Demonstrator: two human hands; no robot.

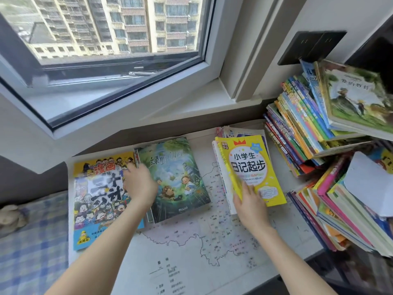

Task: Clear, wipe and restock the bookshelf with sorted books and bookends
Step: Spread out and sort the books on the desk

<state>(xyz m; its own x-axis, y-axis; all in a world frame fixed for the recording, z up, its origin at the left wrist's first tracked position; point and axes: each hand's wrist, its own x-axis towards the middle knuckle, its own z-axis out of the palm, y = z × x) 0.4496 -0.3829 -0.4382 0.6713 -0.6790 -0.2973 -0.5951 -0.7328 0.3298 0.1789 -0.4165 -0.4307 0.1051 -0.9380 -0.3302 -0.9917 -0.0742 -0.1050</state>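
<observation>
Gripping the yellow book (253, 167) at its lower left corner, the right hand (251, 201) has its fingers curled round the edge. The thumb is hidden behind the hand. That book tops a small stack at one o'clock on the desk (202, 241), and only the edges of the books beneath it show.

The left hand (139, 184) lies palm down at ten o'clock, over the seam between the comic (97, 199) and the green book (176, 179). Its fingertips are blurred, so I cannot tell whether it holds either book or only touches them. More books lie under the green one, showing as thin edges.

The desk carries a printed map, its labels too small to read. At three o'clock a leaning stack (297, 128) of thin books rests below a picture book (357, 96), and a lower stack (344, 209) at four o'clock is cut off by the frame, part of it covered by a white sheet (368, 184). A window (106, 50) fills eleven o'clock.
</observation>
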